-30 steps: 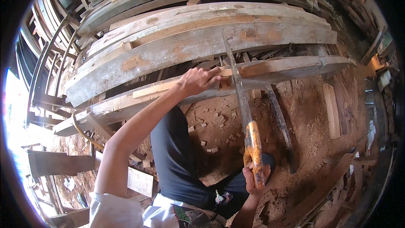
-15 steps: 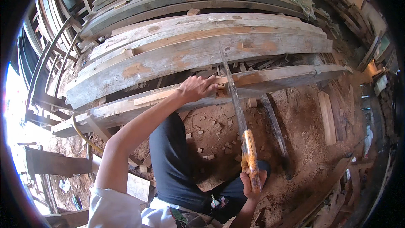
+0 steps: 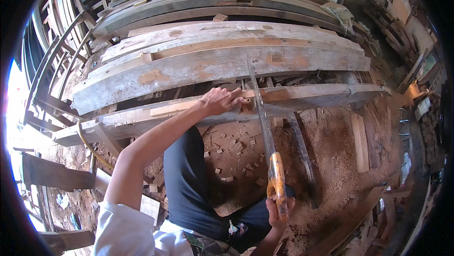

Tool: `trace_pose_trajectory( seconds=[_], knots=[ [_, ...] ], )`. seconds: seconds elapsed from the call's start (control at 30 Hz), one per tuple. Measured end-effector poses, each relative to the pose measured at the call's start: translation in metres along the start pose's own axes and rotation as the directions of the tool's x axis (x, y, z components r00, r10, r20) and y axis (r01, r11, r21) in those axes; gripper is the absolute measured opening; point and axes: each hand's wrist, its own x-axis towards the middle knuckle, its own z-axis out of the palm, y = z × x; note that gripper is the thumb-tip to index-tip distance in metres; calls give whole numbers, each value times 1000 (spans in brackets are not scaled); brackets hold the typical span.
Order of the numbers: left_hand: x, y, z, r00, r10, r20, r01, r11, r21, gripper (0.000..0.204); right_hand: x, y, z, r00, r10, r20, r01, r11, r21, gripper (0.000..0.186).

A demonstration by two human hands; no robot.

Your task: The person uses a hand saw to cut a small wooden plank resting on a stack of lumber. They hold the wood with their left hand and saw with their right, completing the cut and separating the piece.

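Observation:
My left hand (image 3: 221, 101) presses down on a light wooden strip (image 3: 172, 109) lying along the top of a long beam (image 3: 317, 96), its fingers closed over the strip near its right end. My right hand (image 3: 280, 209) is wrapped round the worn yellow-orange handle of a handsaw (image 3: 265, 121). The long, narrow blade runs away from me across the strip and beam, just right of my left fingers. Its far end overlaps a grey plank behind in this view. How deep the teeth sit in the wood I cannot tell.
Wide weathered planks (image 3: 198, 66) lie stacked behind the beam, with more timbers (image 3: 265, 12) further back. Small wood offcuts (image 3: 229, 179) and sawdust cover the ground by my knee. A dark bar (image 3: 302, 154) and a pale board (image 3: 360, 142) lie to the right.
The saw has drawn slightly back toward me, with my right hand on its handle. My left hand stays on the strip. The whole view has tilted a little.

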Motion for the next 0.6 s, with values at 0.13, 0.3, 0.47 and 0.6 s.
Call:
trace_pose_trajectory(
  seconds=[0.13,0.3,0.47,0.6],
  knots=[
    [0,1,-1,1000,-2,3,2,1000,-23,54,-5,2,-2,971,-238,-35,219,937,-273,19],
    [-2,2,-2,999,37,-11,-37,999,16,55,-38,-10,5,975,-190,-113,110,862,-495,17],
    [-2,2,-2,999,32,-5,-31,999,36,54,-43,-4,7,973,13,-232,-75,963,-260,18],
    [0,0,1,999,36,-22,-35,999,16,52,-32,-7,-6,945,272,-182,-256,961,103,26]
  ],
)
